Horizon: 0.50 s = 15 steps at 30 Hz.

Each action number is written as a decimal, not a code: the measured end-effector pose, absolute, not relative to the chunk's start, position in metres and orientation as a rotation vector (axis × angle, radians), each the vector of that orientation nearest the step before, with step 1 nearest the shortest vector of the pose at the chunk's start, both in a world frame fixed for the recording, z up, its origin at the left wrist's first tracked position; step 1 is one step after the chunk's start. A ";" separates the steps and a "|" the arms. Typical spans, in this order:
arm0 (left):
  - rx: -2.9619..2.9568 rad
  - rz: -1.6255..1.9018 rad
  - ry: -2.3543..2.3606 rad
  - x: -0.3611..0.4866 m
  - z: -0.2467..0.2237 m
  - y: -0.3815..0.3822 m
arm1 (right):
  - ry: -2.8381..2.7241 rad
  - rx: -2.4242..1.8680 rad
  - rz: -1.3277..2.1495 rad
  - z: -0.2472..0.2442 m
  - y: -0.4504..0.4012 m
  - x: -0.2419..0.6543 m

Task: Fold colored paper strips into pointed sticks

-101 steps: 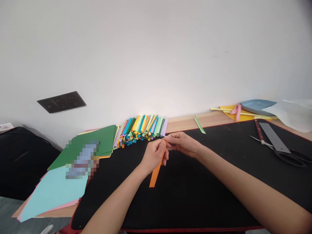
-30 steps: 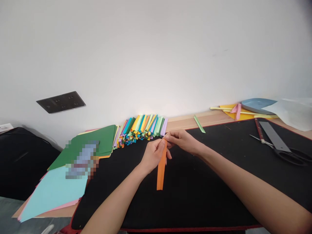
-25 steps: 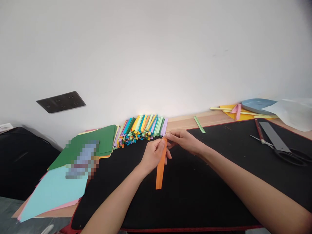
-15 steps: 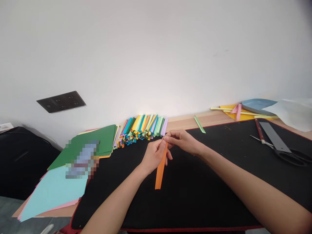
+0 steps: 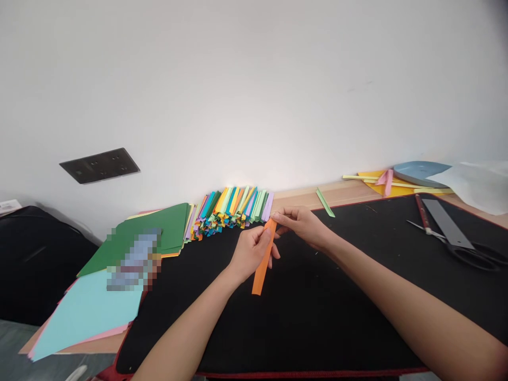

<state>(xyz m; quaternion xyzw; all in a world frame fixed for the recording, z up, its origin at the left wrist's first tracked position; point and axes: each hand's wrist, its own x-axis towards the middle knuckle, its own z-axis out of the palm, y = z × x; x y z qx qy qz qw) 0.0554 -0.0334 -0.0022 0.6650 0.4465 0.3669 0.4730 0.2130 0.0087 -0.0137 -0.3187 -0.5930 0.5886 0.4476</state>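
An orange paper strip (image 5: 262, 270) hangs at a slant above the black mat, its lower end free. My left hand (image 5: 250, 248) pinches it around the middle, thumb on the near face. At the top end, my right hand (image 5: 299, 225) grips the strip between thumb and forefinger. Some right fingers lie behind the strip, partly hidden. Beyond the hands, against the wall, lies a pile of folded paper strips (image 5: 230, 209) in many colours. A single light green strip (image 5: 325, 202) lies apart, right of the pile.
A black mat (image 5: 317, 328) with a red edge covers most of the wooden table. Green sheets (image 5: 169, 227) and light blue sheets (image 5: 91, 312) are stacked at the left. Scissors (image 5: 472, 256), a metal ruler (image 5: 448, 225) and a red-handled knife (image 5: 423, 214) lie right. A blue tray (image 5: 416, 170) stands behind.
The orange strip has shifted upward between my fingers, so less hangs below and more shows above the left thumb. My right hand has moved slightly up and right with its top end.
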 end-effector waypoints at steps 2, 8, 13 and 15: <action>1.626 0.906 1.094 0.055 -0.002 -0.034 | -1.457 -0.773 1.466 -0.014 0.008 0.213; 1.621 0.915 1.080 0.056 -0.001 -0.034 | -1.459 -0.748 1.488 -0.013 0.004 0.212; 1.640 0.914 1.076 0.056 -0.001 -0.033 | -1.468 -0.772 1.515 -0.013 0.004 0.212; 1.637 0.919 1.071 0.056 -0.002 -0.033 | -1.456 -0.782 1.523 -0.014 0.005 0.212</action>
